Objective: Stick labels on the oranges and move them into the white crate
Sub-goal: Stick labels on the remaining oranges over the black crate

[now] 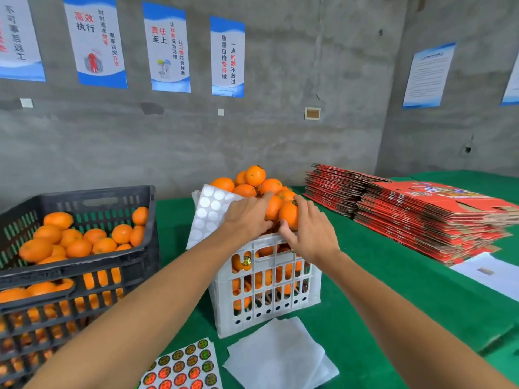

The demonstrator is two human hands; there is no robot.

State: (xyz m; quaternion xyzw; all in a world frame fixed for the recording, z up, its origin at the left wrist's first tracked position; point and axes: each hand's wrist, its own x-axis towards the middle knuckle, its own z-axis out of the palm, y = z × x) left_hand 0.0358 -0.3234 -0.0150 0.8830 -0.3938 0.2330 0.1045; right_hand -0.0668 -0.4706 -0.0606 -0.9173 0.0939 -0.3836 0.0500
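Note:
The white crate (269,307) stands mid-table, heaped above its rim with labelled oranges (254,176). My left hand (247,217) rests on the heap's near left side, fingers curled over an orange (273,206). My right hand (311,234) grips another orange (289,214) with a dark label on top, at the crate's front rim. A black crate (84,265) at left holds several unlabelled oranges (78,240). A sticker sheet (182,369) of round labels lies at the front edge.
A used white backing sheet (207,211) with empty circles leans on the white crate's left side. Blank white sheets (280,355) lie in front of it. Stacks of flat red cartons (421,217) fill the right of the green table. White paper (488,273) lies beside them.

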